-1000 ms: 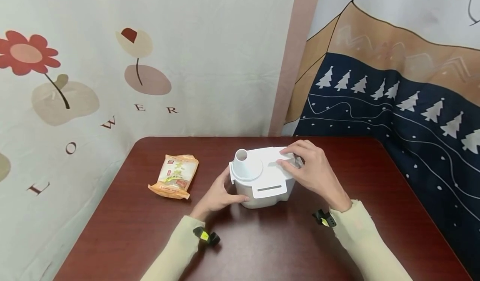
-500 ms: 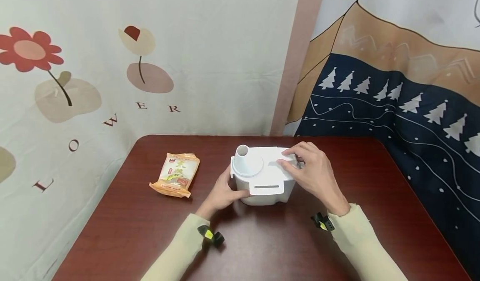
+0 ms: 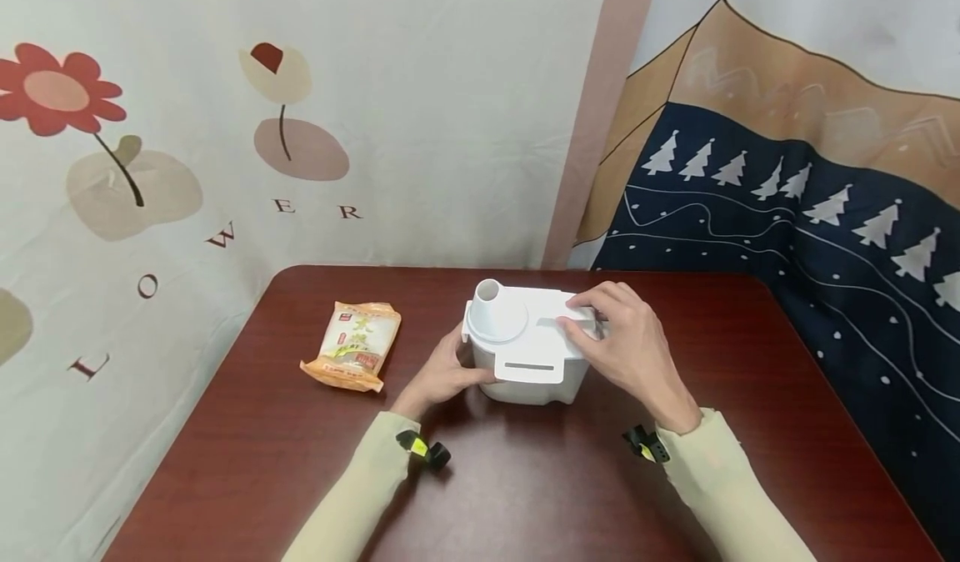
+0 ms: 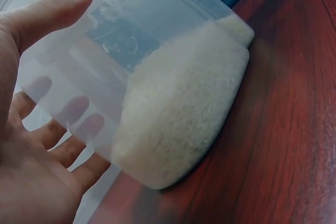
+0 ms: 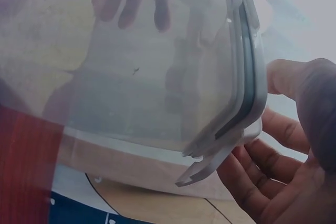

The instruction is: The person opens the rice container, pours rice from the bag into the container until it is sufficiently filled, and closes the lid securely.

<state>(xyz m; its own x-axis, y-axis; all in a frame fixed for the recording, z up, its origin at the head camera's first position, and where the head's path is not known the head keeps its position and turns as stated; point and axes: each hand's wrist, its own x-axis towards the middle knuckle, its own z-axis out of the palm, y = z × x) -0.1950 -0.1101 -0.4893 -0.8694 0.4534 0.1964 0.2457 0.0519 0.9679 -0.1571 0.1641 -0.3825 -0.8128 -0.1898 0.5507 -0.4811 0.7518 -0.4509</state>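
Note:
A translucent rice storage container (image 3: 532,388) with a white lid (image 3: 536,316) stands on the table. The lid has a round funnel-like spout (image 3: 489,293) at its left end and a slotted flap (image 3: 528,368) hanging at the front. My left hand (image 3: 446,370) grips the container's left side, thumb in front and fingers behind. White rice (image 4: 173,98) is heaped low inside it. At the lid's right end, my right hand (image 3: 626,337) has bent fingers and thumb on the lid. Behind the container, a side latch (image 5: 205,169) hangs away from the wall near my right fingers (image 5: 244,182).
An orange and white food packet (image 3: 352,345) lies left of the container on the dark red table (image 3: 540,479). Behind the table hangs a pale curtain (image 3: 450,128) with flowers and letters. A navy cloth with trees (image 3: 712,203) hangs at the right.
The container has turned slightly between my hands, its front flap shifting a little left and up in the view. Both hands keep their places on it. The head view has shifted slightly.

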